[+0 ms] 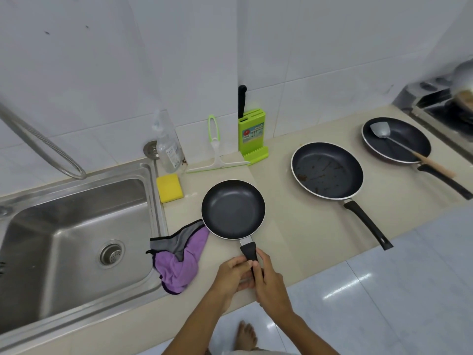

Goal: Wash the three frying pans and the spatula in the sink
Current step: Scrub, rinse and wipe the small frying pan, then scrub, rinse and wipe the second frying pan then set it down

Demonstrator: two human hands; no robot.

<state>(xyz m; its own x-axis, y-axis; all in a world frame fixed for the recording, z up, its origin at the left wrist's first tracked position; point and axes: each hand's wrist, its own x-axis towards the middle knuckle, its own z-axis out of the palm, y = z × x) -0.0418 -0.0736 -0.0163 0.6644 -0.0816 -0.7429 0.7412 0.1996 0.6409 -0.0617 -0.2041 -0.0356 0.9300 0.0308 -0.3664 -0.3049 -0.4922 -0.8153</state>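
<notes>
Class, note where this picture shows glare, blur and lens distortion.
Head view: glare patches on the glossy grey floor tiles; the metal pot at the far right edge is smeared; the wide lens curves the beige countertop; the small black frying pan is sharp.

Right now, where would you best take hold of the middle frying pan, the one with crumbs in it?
Probably by its black handle, coming from the front edge of the counter. The middle frying pan sits flat there, and the handle angles out toward the person, its tip reaching that edge.
</notes>
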